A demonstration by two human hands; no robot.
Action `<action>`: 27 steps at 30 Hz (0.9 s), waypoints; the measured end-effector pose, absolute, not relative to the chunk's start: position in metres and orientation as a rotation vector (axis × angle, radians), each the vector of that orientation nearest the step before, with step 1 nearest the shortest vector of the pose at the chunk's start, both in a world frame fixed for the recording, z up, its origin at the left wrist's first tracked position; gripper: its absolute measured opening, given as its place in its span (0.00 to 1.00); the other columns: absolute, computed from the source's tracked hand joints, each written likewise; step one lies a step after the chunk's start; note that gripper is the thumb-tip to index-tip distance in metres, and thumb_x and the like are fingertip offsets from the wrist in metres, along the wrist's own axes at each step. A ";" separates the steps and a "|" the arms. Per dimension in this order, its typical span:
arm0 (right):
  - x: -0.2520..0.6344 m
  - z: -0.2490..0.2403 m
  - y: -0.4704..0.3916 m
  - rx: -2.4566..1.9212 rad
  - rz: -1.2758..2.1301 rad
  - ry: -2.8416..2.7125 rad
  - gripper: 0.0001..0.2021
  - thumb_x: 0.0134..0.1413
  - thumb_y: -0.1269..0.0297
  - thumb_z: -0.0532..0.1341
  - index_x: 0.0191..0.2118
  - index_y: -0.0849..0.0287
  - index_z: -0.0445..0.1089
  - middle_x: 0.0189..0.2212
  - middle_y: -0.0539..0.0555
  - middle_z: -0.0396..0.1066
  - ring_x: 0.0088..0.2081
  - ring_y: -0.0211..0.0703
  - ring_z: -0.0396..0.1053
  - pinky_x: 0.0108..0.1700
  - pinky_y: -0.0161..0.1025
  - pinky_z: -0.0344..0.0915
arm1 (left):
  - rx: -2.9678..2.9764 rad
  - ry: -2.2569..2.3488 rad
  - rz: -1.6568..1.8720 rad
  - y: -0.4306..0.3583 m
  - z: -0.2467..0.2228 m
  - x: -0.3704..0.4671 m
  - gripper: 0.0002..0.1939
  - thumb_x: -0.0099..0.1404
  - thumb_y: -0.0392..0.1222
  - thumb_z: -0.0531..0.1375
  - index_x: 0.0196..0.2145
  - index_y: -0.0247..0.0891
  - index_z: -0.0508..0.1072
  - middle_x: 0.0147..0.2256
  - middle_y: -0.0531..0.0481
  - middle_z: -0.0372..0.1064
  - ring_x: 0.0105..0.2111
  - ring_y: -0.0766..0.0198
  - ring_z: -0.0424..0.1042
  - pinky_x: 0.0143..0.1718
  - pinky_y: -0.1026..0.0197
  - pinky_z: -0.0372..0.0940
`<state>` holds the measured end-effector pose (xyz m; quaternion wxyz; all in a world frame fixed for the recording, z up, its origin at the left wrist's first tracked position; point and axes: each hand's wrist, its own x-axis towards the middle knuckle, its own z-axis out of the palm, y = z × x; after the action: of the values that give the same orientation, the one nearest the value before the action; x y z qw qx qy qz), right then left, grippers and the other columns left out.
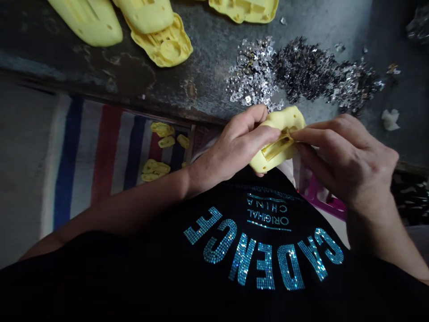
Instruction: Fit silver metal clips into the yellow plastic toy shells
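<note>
A yellow plastic shell (279, 154) with a long recess rests in my left hand (239, 141), whose thumb presses on its face near the recess. The fingers of that hand wrap behind the shell. My right hand (346, 154) is closed in a pinch, its thumb and index fingertips at the recess's right end. Whatever sits between those fingertips is too small or too hidden to make out. Just beyond the shell lies a pile of small shiny metal pieces (253, 71), beside a darker heap of small metal parts (301, 69).
More yellow shells (164, 42) lie at the table's back left, and another yellow shell (246, 9) at the top. Below the table edge, yellow pieces (156, 167) rest on a striped sheet (105, 152). A magenta plastic item (318, 197) shows under my right hand.
</note>
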<state>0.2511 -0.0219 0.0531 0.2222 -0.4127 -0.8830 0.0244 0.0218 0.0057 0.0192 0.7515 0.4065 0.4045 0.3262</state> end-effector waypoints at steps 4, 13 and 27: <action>0.255 0.047 -0.031 -1.294 0.232 -2.185 0.12 0.75 0.70 0.68 0.56 0.44 0.80 0.47 0.51 0.85 0.46 0.49 0.83 0.50 0.50 0.81 | 0.929 0.894 0.704 0.007 0.018 0.021 0.11 0.77 0.40 0.62 0.37 0.42 0.64 0.32 0.55 0.64 0.27 0.68 0.68 0.22 0.70 0.62; 0.260 0.009 -0.013 -1.373 0.750 -1.888 0.28 0.69 0.48 0.72 0.70 0.45 0.71 0.65 0.59 0.77 0.56 0.56 0.81 0.47 0.48 0.84 | 1.479 1.005 0.862 0.003 0.029 0.026 0.16 0.71 0.33 0.66 0.34 0.43 0.62 0.33 0.54 0.64 0.41 0.60 0.72 0.45 0.58 0.74; 0.255 -0.041 -0.036 -1.228 0.458 -1.533 0.32 0.70 0.36 0.64 0.71 0.42 0.62 0.63 0.64 0.75 0.57 0.64 0.82 0.58 0.66 0.83 | 1.347 0.517 0.633 -0.002 0.013 0.016 0.47 0.58 0.44 0.85 0.69 0.50 0.71 0.56 0.45 0.75 0.47 0.57 0.82 0.45 0.58 0.86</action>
<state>0.2546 -0.0364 -0.0414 0.5331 -0.5153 -0.6430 0.1919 0.0159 -0.0020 0.0132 0.7055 0.6058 0.2328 0.2847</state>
